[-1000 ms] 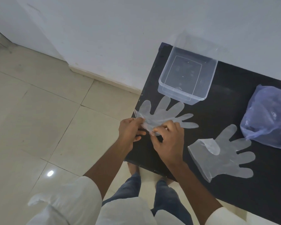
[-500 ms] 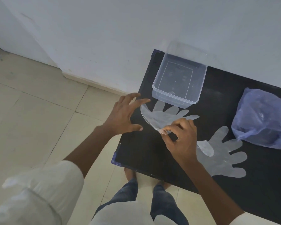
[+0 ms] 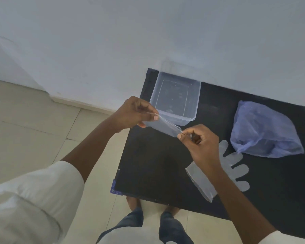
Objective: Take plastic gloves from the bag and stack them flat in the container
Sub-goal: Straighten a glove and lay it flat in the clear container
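Note:
A clear plastic glove (image 3: 165, 126) is stretched in the air between both hands, just in front of the container. My left hand (image 3: 134, 112) pinches its left end and my right hand (image 3: 199, 140) pinches its right end. The clear rectangular container (image 3: 194, 101) stands at the table's far left corner, and nothing shows inside it. A second clear glove (image 3: 234, 166) lies flat on the black table, partly hidden by my right forearm. The bluish plastic bag (image 3: 264, 129) sits at the right.
The black table (image 3: 157, 166) stands against a white wall. Its left and near edges drop to a tiled floor (image 3: 33, 127). My feet show below the near edge.
The glove that lay flat on the table has been lifted. My left hand, open beside it half a second ago, now grips its left end; both hands hold it up near the container.

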